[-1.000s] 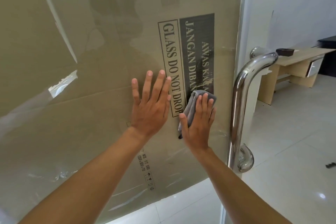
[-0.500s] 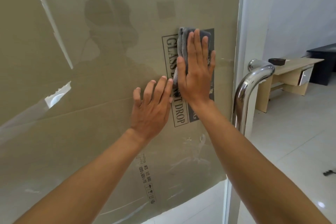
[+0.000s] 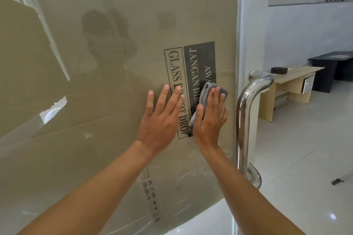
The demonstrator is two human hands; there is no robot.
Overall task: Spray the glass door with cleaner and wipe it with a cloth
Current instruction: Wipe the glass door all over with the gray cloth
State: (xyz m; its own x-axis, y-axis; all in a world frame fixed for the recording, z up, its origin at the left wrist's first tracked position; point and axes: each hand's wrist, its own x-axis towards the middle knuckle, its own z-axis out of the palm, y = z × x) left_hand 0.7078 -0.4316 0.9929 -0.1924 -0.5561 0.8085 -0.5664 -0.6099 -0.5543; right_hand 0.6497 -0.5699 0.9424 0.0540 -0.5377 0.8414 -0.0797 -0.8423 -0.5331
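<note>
The glass door (image 3: 118, 47) fills the left and middle of the head view, with brown cardboard printed "GLASS DO NOT DROP" behind the pane. My right hand (image 3: 209, 120) lies flat with straight fingers, pressing a folded grey cloth (image 3: 205, 92) against the glass near the door's right edge. My left hand (image 3: 162, 120) rests flat on the glass just to its left, fingers spread. No spray bottle is in view.
A curved steel door handle (image 3: 243, 120) stands just right of my right hand. Past the door edge are a white tiled floor (image 3: 305, 149), a wooden desk (image 3: 290, 84) with a small dark box (image 3: 279, 70), and a dark table (image 3: 332, 70).
My right hand slid the cloth up the glass, then back down to beside my left hand. My left hand stayed flat in nearly the same spot.
</note>
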